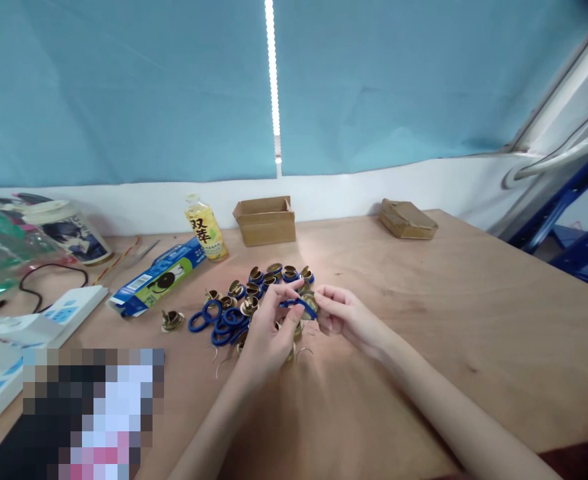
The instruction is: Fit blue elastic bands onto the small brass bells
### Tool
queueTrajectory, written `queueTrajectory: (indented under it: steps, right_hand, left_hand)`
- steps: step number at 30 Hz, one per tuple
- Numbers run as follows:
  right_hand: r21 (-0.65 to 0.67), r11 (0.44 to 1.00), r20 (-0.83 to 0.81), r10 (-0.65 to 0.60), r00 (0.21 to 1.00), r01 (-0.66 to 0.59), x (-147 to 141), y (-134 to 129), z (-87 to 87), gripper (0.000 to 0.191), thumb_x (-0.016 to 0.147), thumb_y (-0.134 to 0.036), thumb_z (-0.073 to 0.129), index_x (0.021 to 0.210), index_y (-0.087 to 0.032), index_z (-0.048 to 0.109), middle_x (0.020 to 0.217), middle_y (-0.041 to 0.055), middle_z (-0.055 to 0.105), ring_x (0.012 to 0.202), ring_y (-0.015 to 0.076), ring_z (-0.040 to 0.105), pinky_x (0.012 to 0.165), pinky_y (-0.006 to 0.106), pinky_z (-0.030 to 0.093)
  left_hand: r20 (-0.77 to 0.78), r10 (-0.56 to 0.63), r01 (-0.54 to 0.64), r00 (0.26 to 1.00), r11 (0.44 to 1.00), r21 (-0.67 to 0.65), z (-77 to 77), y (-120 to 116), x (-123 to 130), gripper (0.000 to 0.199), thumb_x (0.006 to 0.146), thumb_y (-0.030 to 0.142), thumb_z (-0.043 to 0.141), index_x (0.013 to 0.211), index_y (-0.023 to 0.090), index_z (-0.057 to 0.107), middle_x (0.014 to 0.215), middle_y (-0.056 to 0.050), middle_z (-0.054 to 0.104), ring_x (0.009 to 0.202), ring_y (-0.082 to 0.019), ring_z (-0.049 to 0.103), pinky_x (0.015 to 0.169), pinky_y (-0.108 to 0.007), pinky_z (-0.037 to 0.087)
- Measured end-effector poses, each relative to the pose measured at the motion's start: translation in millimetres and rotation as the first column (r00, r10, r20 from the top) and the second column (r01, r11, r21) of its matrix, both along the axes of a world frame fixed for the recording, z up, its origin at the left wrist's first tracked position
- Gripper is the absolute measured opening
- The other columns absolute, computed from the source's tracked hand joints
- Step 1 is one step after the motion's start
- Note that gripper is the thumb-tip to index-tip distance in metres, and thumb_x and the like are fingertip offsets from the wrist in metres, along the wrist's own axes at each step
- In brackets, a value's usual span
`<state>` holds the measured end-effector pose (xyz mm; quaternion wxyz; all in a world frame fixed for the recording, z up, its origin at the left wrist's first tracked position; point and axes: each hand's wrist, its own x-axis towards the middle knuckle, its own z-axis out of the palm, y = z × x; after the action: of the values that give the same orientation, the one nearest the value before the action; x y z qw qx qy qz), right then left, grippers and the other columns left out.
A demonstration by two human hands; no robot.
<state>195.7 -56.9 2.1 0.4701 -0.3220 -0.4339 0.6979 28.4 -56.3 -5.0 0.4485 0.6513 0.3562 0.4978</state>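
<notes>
My left hand is closed on a blue ring, finger and thumb at its left side. My right hand pinches the brass-coloured metal part that sits at this ring, from the right. The two hands nearly meet above the wooden table. Several brass-coloured parts, some with blue rings round them, stand behind and left of my left hand, one of them a brass part. Loose blue rings lie in a heap beside my left wrist. Thin curved wires rest on the table near my fingers.
An open cardboard box stands at the back, a flatter one to its right. A yellow bottle and a blue-green carton are at the left. Further left are a white power strip, a cup and a cable. A pixelated object lies front left.
</notes>
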Motion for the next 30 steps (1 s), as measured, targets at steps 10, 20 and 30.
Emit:
queueTrajectory:
  steps: [10,20,30]
  right_hand:
    - [-0.103,0.973,-0.131,-0.218,0.967,0.205,2.5,8.1,1.9,0.033,0.069,-0.037,0.080,0.074,-0.018,0.054,0.064,-0.0054,0.048,0.048,0.0061,0.038,0.048,0.023,0.029]
    - [0.056,0.974,0.001,-0.218,0.976,0.217,-1.1,5.8,-5.6,0.038,0.071,-0.039,0.080,0.072,-0.019,0.048,0.056,-0.0084,0.044,0.047,0.0064,0.036,0.050,0.022,0.028]
    - [0.250,0.966,0.203,-0.125,0.971,0.072,-3.9,5.7,-5.5,0.045,0.064,-0.039,0.084,0.070,-0.021,0.043,0.052,-0.0126,0.029,0.047,0.0056,0.024,0.048,0.021,0.023]
  left_hand:
    - [-0.049,0.412,-0.411,0.910,0.911,0.026,5.7,12.7,-14.2,0.019,0.092,0.039,0.054,0.092,0.021,0.052,0.118,-0.011,0.067,0.103,-0.022,0.065,0.087,-0.037,0.051]
    - [-0.453,0.754,-0.523,0.476,0.657,0.544,-11.8,24.2,-26.1,0.018,0.089,0.026,0.051,0.097,0.014,0.062,0.113,-0.019,0.060,0.117,-0.036,0.049,0.100,-0.052,0.037]
    - [-0.210,0.124,-0.141,0.970,0.988,-0.066,10.4,3.9,0.9,0.034,0.091,0.043,0.052,0.093,0.017,0.072,0.083,-0.003,0.071,0.076,-0.018,0.064,0.070,-0.027,0.049]
